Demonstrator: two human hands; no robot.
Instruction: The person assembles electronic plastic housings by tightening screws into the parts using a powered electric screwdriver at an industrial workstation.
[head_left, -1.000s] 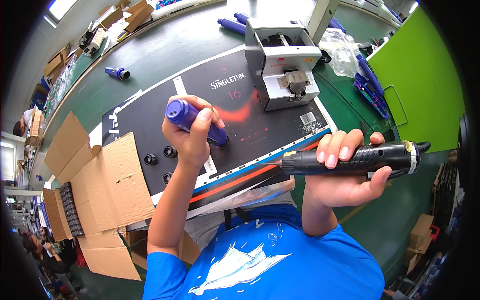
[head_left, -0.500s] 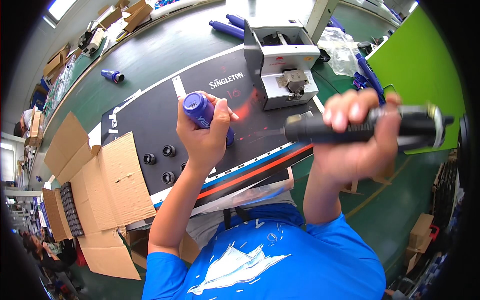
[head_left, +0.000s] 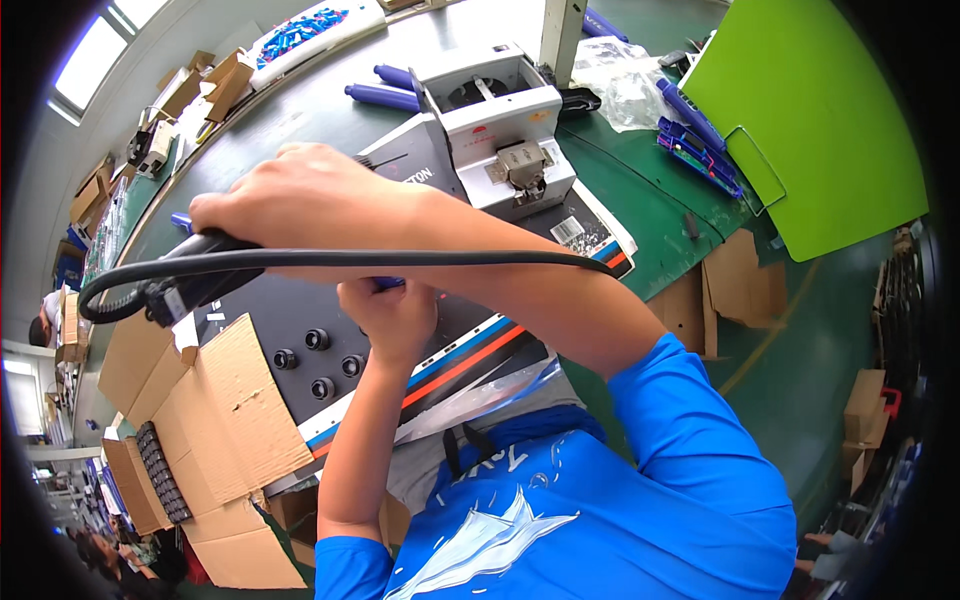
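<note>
My right hand (head_left: 290, 205) is closed around a black electric screwdriver (head_left: 205, 280) and reaches across to the left over the bench. Its thick black cord (head_left: 420, 258) loops back along my right forearm. The tool's thin tip shows beyond the knuckles, over the mat. Below that forearm, my left hand (head_left: 395, 320) is closed on a blue cylinder (head_left: 388, 283), of which only a sliver shows. Several short black ring-shaped parts (head_left: 316, 339) stand on the dark printed mat (head_left: 460, 350), left of my left hand.
A grey-white machine (head_left: 500, 130) stands at the back of the mat, with blue tubes (head_left: 382, 97) beside it. An opened cardboard box (head_left: 230, 410) lies at left. Right are clear plastic bags (head_left: 625, 85), blue parts (head_left: 700, 150) and a bright green board (head_left: 820, 120).
My right hand has swung from the right across to the left with the screwdriver, its forearm now covering much of the blue cylinder. My left hand is a little lower in view.
</note>
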